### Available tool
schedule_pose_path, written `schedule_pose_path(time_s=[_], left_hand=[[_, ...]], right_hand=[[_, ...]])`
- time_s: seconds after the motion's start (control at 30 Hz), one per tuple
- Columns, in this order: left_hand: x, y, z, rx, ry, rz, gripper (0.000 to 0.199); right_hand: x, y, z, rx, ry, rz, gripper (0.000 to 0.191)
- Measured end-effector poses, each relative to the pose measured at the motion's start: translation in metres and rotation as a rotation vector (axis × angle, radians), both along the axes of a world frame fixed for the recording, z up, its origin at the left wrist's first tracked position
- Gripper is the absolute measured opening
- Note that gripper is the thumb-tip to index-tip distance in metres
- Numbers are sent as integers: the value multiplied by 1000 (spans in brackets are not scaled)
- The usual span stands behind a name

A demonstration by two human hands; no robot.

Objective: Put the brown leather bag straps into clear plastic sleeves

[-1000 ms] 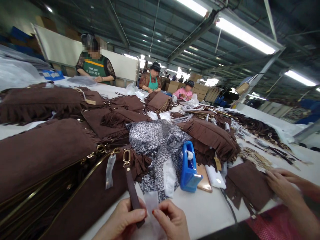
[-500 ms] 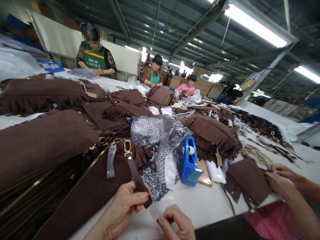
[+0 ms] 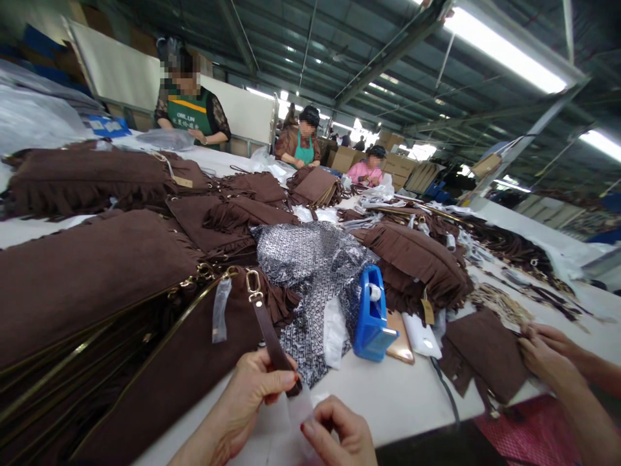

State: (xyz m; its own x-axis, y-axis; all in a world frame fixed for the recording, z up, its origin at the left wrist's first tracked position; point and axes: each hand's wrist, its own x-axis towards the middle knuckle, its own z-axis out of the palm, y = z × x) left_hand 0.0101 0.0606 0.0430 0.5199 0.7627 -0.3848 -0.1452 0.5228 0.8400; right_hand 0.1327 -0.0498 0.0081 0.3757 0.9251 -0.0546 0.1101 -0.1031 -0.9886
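Observation:
Near the bottom centre, my left hand (image 3: 242,401) is closed around the lower end of a dark brown leather strap (image 3: 270,336). The strap's gold clasp (image 3: 253,283) rests on a brown fringed bag (image 3: 179,362). My right hand (image 3: 342,430) pinches a translucent plastic piece (image 3: 301,411), whose upper end touches the strap's tip by my left fingers. On that same bag, a second gold clip carries a plastic-wrapped piece (image 3: 220,310).
A blue tape dispenser (image 3: 372,320), a phone (image 3: 400,336) and a white device (image 3: 421,335) lie beyond my right hand, beside patterned wrapping (image 3: 315,272). Another person's hands (image 3: 548,353) hold a brown bag (image 3: 485,349) at right. More people work across the table.
The plastic piece has come up against the strap's end, and my hands are closer together. The view has shifted slightly.

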Motion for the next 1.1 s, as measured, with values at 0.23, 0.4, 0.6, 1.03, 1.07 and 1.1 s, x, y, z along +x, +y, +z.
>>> schedule_pose_path(time_s=[0.23, 0.4, 0.6, 1.03, 1.07, 1.1], left_hand=[[-2, -1, -8, -38, 57, 60, 28], [-1, 1, -10, -84, 59, 93, 29], [5, 3, -6, -177, 18, 133, 29], [10, 3, -14, -81, 61, 66, 23], [10, 4, -13, -81, 70, 57, 23], [10, 4, -12, -81, 81, 47, 23]], right_hand=[[-5, 10, 5, -126, 318, 40, 41], [-12, 15, 7, -134, 372, 2, 41], [-18, 15, -1, -104, 410, -9, 41], [-23, 21, 8, -112, 338, -93, 46], [-23, 21, 9, -110, 331, -98, 45], [-22, 22, 10, -109, 330, -96, 43]])
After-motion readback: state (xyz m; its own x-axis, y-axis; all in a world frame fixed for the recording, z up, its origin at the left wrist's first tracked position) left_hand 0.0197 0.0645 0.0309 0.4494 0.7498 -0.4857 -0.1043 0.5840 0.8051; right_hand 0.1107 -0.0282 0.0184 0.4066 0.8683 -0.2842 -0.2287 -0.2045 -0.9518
